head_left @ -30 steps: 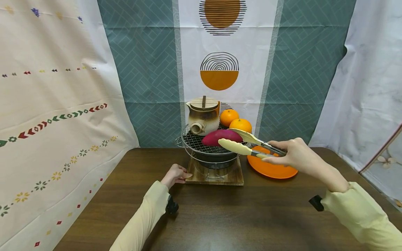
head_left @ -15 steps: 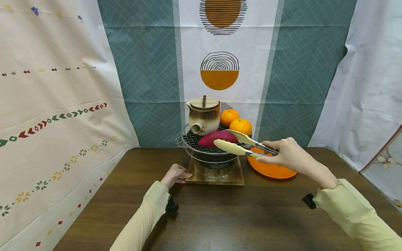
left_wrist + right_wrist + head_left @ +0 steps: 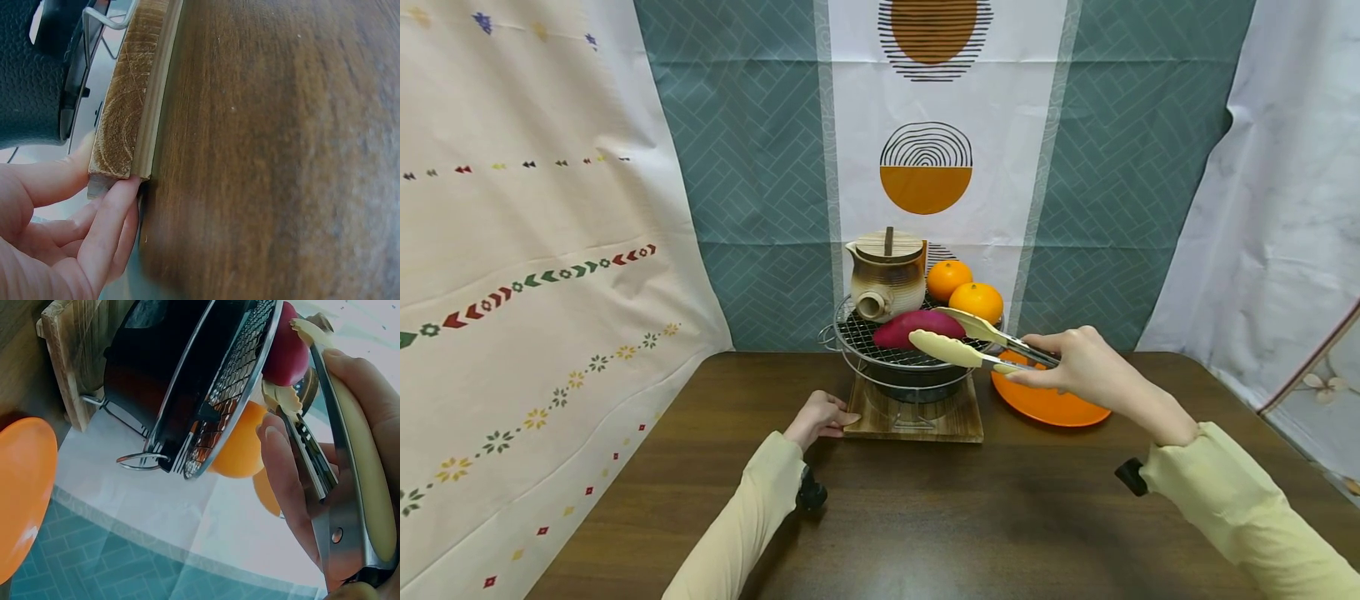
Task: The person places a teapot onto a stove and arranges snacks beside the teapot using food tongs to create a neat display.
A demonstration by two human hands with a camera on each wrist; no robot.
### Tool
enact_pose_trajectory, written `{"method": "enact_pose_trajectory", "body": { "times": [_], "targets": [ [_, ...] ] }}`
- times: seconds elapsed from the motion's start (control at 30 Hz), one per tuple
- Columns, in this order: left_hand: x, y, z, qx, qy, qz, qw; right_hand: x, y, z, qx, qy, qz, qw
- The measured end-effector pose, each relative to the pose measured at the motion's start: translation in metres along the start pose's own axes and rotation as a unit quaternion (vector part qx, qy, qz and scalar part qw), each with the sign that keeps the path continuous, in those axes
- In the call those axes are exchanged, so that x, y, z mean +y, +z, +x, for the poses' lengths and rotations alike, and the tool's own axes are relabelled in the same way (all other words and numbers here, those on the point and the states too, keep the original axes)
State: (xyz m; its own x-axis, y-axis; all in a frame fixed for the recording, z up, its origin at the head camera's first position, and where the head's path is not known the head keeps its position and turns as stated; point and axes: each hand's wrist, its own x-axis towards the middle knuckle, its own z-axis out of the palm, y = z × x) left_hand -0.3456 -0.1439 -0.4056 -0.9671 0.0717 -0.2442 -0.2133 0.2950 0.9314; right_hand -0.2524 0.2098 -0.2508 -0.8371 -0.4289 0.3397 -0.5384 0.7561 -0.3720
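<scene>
My right hand (image 3: pixel 1093 375) grips a pair of metal tongs (image 3: pixel 350 456) with cream tips. Those tips lie on either side of the right end of a purple sweet potato (image 3: pixel 906 330), at the front of a round grill rack (image 3: pixel 861 335); firm contact cannot be told. In the right wrist view the tips stand apart beside the sweet potato (image 3: pixel 287 353). My left hand (image 3: pixel 820 417) pinches the front left corner of the wooden board (image 3: pixel 958 421) under the grill. Its thumb lies on the upper face and fingers curl against the corner of the board (image 3: pixel 119 119) below.
A clay teapot (image 3: pixel 891 287) with a wooden lid stands at the back left of the rack. Two oranges (image 3: pixel 976 302) sit behind and right of the sweet potato. An orange plate (image 3: pixel 1052 407) lies right of the grill on the brown table (image 3: pixel 895 508). Curtains hang around.
My right hand has moved left and slightly toward the rack with the tongs. The sweet potato has shifted left, chiefly in the first half second. My left hand stays at the board.
</scene>
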Motion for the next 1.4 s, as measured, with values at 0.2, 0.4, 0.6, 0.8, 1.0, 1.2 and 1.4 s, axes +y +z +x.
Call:
{"method": "enact_pose_trajectory", "body": {
  "times": [0.2, 0.4, 0.6, 0.8, 1.0, 1.2, 1.4],
  "targets": [
    [-0.001, 0.0, -0.001, 0.002, 0.006, 0.005, 1.0, 0.001, 0.001, 0.002, 0.003, -0.003, -0.003, 1.0],
    [-0.002, 0.0, -0.001, 0.002, 0.014, 0.007, 0.9999, 0.003, 0.003, 0.003, 0.001, 0.001, -0.008, 1.0],
    [-0.001, 0.001, 0.0, 0.005, 0.013, 0.012, 0.9998, 0.003, 0.005, 0.005, -0.002, 0.006, -0.012, 1.0],
    [-0.001, 0.001, 0.001, 0.005, 0.007, 0.007, 0.9999, 0.003, 0.006, 0.005, -0.003, 0.012, -0.017, 1.0],
    [-0.001, 0.0, 0.001, 0.0, 0.003, 0.006, 1.0, 0.002, 0.005, 0.005, -0.004, 0.016, -0.023, 1.0],
    [0.0, 0.0, 0.0, 0.0, 0.0, 0.009, 1.0, 0.003, 0.004, 0.003, 0.008, 0.005, -0.031, 0.999],
    [-0.016, -0.002, 0.023, -0.008, 0.014, 0.007, 0.9999, 0.004, 0.004, 0.001, 0.03, -0.022, -0.045, 0.998]
  ]
}}
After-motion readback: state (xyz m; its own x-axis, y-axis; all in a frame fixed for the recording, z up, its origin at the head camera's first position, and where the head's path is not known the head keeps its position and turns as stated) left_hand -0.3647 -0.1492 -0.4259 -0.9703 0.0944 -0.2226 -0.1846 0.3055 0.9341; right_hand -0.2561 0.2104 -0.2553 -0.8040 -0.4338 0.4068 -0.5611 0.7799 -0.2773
